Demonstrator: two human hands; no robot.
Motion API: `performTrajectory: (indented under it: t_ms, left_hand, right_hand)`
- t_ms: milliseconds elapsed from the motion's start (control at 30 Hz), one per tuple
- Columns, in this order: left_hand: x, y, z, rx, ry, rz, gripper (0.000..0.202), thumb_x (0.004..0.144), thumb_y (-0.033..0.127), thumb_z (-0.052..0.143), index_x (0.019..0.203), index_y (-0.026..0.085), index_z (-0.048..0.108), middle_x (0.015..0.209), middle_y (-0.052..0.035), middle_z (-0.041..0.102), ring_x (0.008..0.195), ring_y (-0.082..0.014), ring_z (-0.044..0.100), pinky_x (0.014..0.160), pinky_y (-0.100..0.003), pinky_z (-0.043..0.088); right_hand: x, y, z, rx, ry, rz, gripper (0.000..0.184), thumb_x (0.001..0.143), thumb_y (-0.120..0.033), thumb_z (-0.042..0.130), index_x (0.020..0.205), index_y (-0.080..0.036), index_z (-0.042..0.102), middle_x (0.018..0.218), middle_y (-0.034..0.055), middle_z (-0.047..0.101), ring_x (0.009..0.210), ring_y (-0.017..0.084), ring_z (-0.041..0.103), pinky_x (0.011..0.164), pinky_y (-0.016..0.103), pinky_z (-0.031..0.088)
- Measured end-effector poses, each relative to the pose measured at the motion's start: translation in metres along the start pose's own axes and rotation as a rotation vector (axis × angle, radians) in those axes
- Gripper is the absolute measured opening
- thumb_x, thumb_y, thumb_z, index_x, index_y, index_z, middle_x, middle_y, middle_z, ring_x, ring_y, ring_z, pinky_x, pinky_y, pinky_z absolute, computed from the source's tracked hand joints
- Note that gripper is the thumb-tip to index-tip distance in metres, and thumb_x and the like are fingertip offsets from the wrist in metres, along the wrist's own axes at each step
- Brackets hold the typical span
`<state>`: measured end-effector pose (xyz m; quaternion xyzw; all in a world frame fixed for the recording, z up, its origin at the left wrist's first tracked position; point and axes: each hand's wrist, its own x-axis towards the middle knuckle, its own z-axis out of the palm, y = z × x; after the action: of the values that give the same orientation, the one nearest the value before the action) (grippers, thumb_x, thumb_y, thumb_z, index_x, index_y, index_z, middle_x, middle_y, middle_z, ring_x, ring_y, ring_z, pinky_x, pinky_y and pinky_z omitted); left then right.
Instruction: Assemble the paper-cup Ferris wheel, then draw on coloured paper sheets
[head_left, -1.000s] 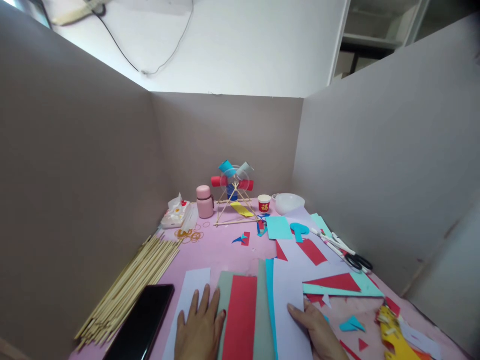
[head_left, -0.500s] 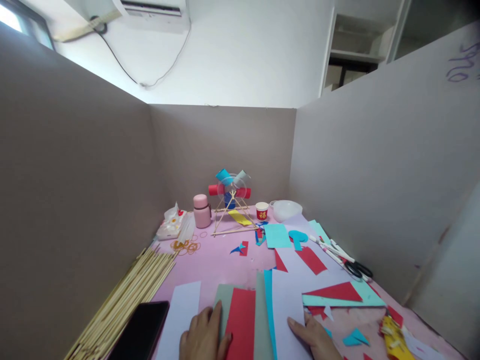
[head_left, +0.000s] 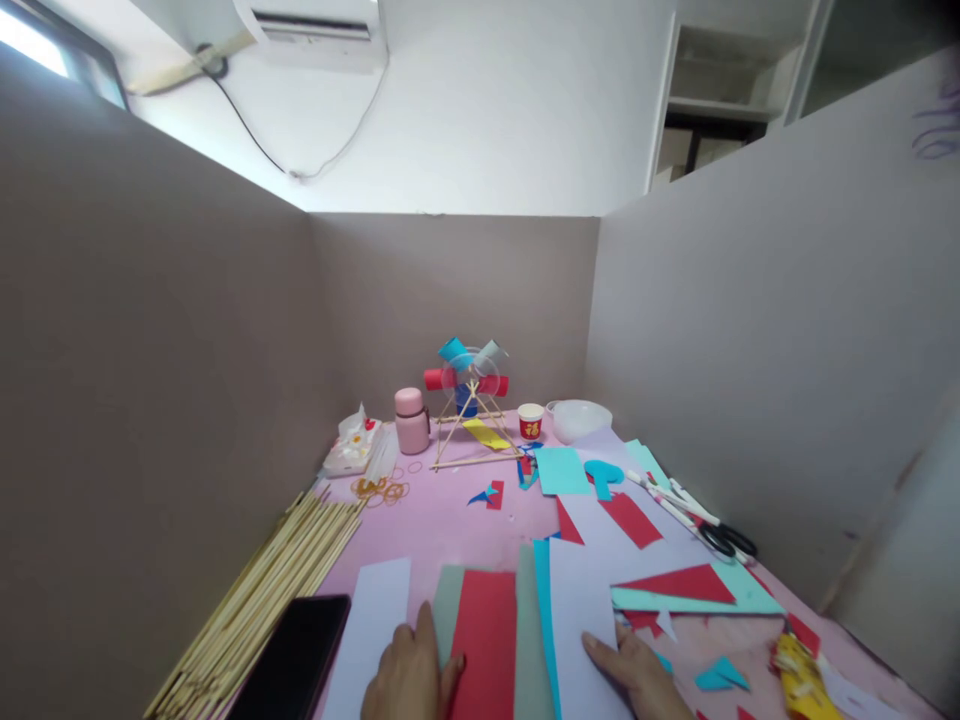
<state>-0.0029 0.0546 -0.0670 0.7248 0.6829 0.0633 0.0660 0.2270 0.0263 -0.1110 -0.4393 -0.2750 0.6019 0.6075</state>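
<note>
- Two hands are rested on the paper at the near edge of the pink tabletop [head_left: 442,530].
- L hand [head_left: 405,672]: index stretched onto the gray-green paper [head_left: 526,630], thumb set apart by the red strip [head_left: 486,640], other fingers curled.
- R hand [head_left: 639,675]: thumb laid on the white sheet [head_left: 581,610] near its R edge; whether fingers are tucked beneath can't be told.
- Red strip is lain over gray-green, between hands; white sheet overlaps blue sheet [head_left: 546,630].
- Risk: layers could be skewed if only one is pushed, as nothing but fingers is seen holding them.
- Risk: blue scraps [head_left: 721,675] might be dragged under the white sheet by a R-hand sweep.
- Risk: phone [head_left: 296,655] could be nudged by a wide L move (white strip [head_left: 371,625] is all that's between).
- Containers: red-and-white cup [head_left: 530,424] & pale bowl [head_left: 582,424], contents can't be seen at this angle.
- Pink flask [head_left: 412,430] is capped, so contents hidden; a tissue is left poking from the tissue pack [head_left: 352,445].
- Yellow packet [head_left: 804,680], far R: crumpled, contents unclear.
</note>
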Motion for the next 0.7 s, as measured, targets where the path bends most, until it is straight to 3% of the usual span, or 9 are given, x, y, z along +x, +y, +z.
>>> performTrajectory:
  t_ms: [100,233,433,567,633,700]
  left_hand:
    - [-0.002,0.000,-0.004,-0.029,-0.021,-0.007,0.043,0.089,0.026,0.036,0.127,0.008,0.041,0.106,-0.0167,0.060,0.097,-0.0294,0.060,0.078,-0.038,0.045]
    - [0.000,-0.006,-0.006,-0.090,-0.028,-0.014,0.043,0.091,0.025,0.032,0.131,0.010,0.035,0.121,-0.0151,0.058,0.107,-0.0230,0.057,0.087,-0.033,0.043]
    - [0.001,-0.013,-0.005,-0.060,0.063,0.018,0.048,0.093,0.029,0.024,0.134,0.006,0.032,0.130,-0.0182,0.050,0.119,-0.0254,0.048,0.099,-0.039,0.035]
    - [-0.005,0.003,0.005,-0.020,0.031,0.180,0.050,0.088,0.030,0.038,0.134,0.011,0.039,0.144,-0.0123,0.037,0.132,-0.0228,0.031,0.108,-0.038,0.026]
    - [-0.011,0.018,0.013,0.005,-0.018,0.271,0.053,0.080,0.023,0.049,0.132,0.023,0.043,0.143,-0.0039,0.036,0.133,-0.0257,0.029,0.107,-0.049,0.028]
    - [-0.015,0.033,0.020,0.035,-0.055,0.311,0.056,0.074,0.011,0.047,0.126,0.034,0.048,0.136,0.0016,0.044,0.127,-0.0311,0.039,0.099,-0.064,0.029]
  right_hand:
    - [-0.008,-0.005,0.006,0.096,-0.050,0.083,0.057,0.058,-0.036,0.081,0.106,-0.011,0.065,0.085,0.0131,0.076,0.083,0.033,0.069,0.083,0.046,0.049]
    - [-0.018,-0.013,0.015,0.200,-0.012,0.110,0.064,0.057,-0.030,0.083,0.114,-0.012,0.059,0.085,0.0120,0.076,0.082,0.031,0.070,0.079,0.043,0.052]
    - [-0.026,-0.022,0.017,0.116,0.174,0.198,0.063,0.054,-0.032,0.084,0.111,-0.017,0.062,0.085,0.0079,0.076,0.080,0.027,0.070,0.070,0.034,0.054]
    - [-0.017,-0.015,0.010,0.091,0.046,0.126,0.060,0.055,-0.036,0.083,0.107,-0.012,0.065,0.088,0.0121,0.075,0.087,0.031,0.068,0.077,0.039,0.052]
    - [-0.009,-0.009,0.006,0.059,-0.019,0.075,0.057,0.054,-0.038,0.082,0.101,-0.010,0.067,0.090,0.0141,0.075,0.091,0.033,0.067,0.084,0.043,0.049]
    - [-0.002,-0.004,0.002,0.009,-0.004,0.033,0.055,0.052,-0.043,0.082,0.095,-0.011,0.070,0.089,0.0145,0.075,0.093,0.035,0.066,0.088,0.045,0.046]
